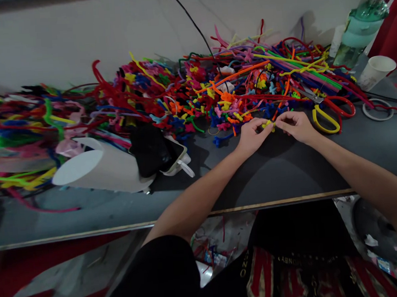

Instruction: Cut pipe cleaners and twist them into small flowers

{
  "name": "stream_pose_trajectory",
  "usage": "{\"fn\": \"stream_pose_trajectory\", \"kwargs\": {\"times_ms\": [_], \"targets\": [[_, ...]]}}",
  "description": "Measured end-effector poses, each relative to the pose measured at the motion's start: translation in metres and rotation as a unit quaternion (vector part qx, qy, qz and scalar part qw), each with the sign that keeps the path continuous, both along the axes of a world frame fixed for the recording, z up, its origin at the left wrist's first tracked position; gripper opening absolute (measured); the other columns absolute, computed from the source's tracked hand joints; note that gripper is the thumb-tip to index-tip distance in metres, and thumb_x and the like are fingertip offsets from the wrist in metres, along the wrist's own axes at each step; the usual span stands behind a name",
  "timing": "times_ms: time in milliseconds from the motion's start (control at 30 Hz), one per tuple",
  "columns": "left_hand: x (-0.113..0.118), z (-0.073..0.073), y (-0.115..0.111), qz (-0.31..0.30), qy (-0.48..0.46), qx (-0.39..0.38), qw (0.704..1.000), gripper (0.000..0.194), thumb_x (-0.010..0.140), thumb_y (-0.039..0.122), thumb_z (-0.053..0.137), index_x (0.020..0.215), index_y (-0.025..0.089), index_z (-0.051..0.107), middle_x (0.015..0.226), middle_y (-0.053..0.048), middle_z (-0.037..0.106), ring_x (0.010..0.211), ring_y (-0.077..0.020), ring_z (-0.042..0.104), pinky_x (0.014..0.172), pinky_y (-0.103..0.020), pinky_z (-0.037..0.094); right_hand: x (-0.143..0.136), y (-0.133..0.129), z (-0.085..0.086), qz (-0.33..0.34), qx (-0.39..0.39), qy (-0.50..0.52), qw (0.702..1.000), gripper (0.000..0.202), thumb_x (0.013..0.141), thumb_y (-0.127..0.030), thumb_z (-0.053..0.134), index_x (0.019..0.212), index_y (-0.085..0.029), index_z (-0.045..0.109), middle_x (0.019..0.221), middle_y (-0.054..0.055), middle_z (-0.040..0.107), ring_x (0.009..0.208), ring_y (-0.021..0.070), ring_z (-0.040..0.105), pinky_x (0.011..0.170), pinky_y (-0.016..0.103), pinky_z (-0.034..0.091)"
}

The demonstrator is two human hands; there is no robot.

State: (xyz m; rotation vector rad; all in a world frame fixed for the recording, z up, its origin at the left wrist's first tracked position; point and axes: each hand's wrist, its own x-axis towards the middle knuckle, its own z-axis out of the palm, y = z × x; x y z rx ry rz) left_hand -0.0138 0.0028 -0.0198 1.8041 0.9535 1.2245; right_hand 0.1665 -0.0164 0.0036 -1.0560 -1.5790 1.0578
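My left hand (252,136) is pinched around a small twisted yellow pipe-cleaner piece (273,127), low above the dark table. From the other side my right hand (297,125) closes thumb and forefinger at the right edge of the same piece. Fingertips cover most of it, so its full shape is hidden. Just beyond both hands lies a heap of small bent pipe-cleaner shapes (229,108) in many colours. To the right of my right hand rest scissors (339,107) with one red and one yellow handle loop.
Long straight pipe cleaners (301,68) are piled against the wall. A white paper cup (377,71), a green bottle (359,33) and a roll of tape (377,109) stand or lie at right. Leftward are a black phone (151,149) and a tilted white holder (108,167). The table edge (282,200) runs nearest me.
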Motion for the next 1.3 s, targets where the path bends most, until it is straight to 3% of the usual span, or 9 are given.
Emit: {"fn": "stream_pose_trajectory", "kwargs": {"times_ms": [300, 433, 533, 700, 767, 933, 1067, 1300], "targets": [[0.002, 0.009, -0.003, -0.137, -0.063, -0.106, 0.983, 0.048, 0.077, 0.063, 0.067, 0.068, 0.016, 0.066, 0.062, -0.001, 0.061, 0.056, -0.0089, 0.05, 0.058, -0.023, 0.042, 0.001, -0.002, 0.002, 0.021, 0.065, -0.037, 0.997, 0.033, 0.081, -0.05, 0.066, 0.082, -0.017, 0.066, 0.07, 0.001, 0.063, 0.057, 0.0088, 0.051, 0.053, 0.023, 0.041], [0.004, 0.011, -0.005, -0.128, -0.072, -0.123, 0.981, 0.049, 0.074, 0.063, 0.07, 0.066, 0.015, 0.066, 0.061, -0.001, 0.061, 0.055, -0.0086, 0.05, 0.056, -0.022, 0.041, 0.001, -0.004, 0.002, -0.005, 0.11, -0.076, 0.991, 0.03, 0.084, -0.047, 0.065, 0.08, -0.017, 0.066, 0.072, 0.002, 0.064, 0.062, 0.0108, 0.054, 0.056, 0.025, 0.042], [0.006, 0.009, -0.005, -0.092, -0.09, -0.113, 0.985, 0.048, 0.074, 0.063, 0.07, 0.067, 0.015, 0.067, 0.062, -0.001, 0.062, 0.054, -0.0079, 0.05, 0.054, -0.021, 0.041, 0.0, -0.003, -0.001, -0.038, 0.1, -0.07, 0.992, 0.031, 0.085, -0.048, 0.063, 0.082, -0.017, 0.068, 0.072, 0.002, 0.064, 0.057, 0.0098, 0.051, 0.054, 0.025, 0.041], [0.005, -0.001, 0.001, 0.015, -0.085, -0.101, 0.991, 0.047, 0.078, 0.061, 0.067, 0.09, 0.017, 0.075, 0.056, 0.002, 0.059, 0.048, -0.0083, 0.051, 0.047, -0.021, 0.038, 0.0, 0.004, -0.011, -0.052, 0.031, -0.024, 0.998, 0.044, 0.085, -0.057, 0.058, 0.104, -0.019, 0.068, 0.079, 0.003, 0.066, 0.055, 0.0088, 0.051, 0.051, 0.024, 0.042], [0.004, -0.003, 0.003, 0.034, -0.086, -0.126, 0.988, 0.047, 0.079, 0.059, 0.067, 0.099, 0.017, 0.075, 0.057, 0.002, 0.062, 0.048, -0.0089, 0.054, 0.047, -0.021, 0.041, 0.0, 0.005, -0.012, -0.052, 0.026, -0.039, 0.998, 0.046, 0.083, -0.06, 0.06, 0.1, -0.018, 0.069, 0.078, 0.003, 0.066, 0.056, 0.009, 0.052, 0.052, 0.023, 0.042], [0.009, -0.004, -0.001, -0.019, -0.154, -0.2, 0.967, 0.042, 0.086, 0.053, 0.063, 0.108, 0.018, 0.073, 0.079, -0.004, 0.073, 0.064, -0.0119, 0.066, 0.063, -0.025, 0.056, -0.001, 0.003, -0.01, -0.051, 0.042, -0.12, 0.991, 0.044, 0.077, -0.06, 0.066, 0.077, -0.016, 0.069, 0.064, 0.001, 0.063, 0.055, 0.0089, 0.049, 0.054, 0.023, 0.038], [0.012, -0.004, -0.005, -0.079, -0.183, -0.253, 0.947, 0.037, 0.091, 0.046, 0.061, 0.11, 0.016, 0.071, 0.08, -0.006, 0.074, 0.07, -0.0153, 0.07, 0.072, -0.03, 0.059, 0.001, 0.004, -0.008, -0.042, 0.028, -0.093, 0.994, 0.044, 0.079, -0.059, 0.063, 0.07, -0.016, 0.066, 0.055, -0.002, 0.057, 0.05, 0.0086, 0.048, 0.051, 0.023, 0.036], [0.006, -0.008, 0.003, -0.088, -0.149, -0.191, 0.966, 0.041, 0.083, 0.046, 0.069, 0.114, 0.018, 0.068, 0.09, -0.006, 0.075, 0.077, -0.0146, 0.07, 0.076, -0.028, 0.057, 0.002, 0.007, -0.01, -0.004, -0.012, -0.029, 0.999, 0.045, 0.08, -0.059, 0.061, 0.065, -0.017, 0.062, 0.054, -0.002, 0.057, 0.046, 0.0077, 0.049, 0.046, 0.022, 0.035]]}}
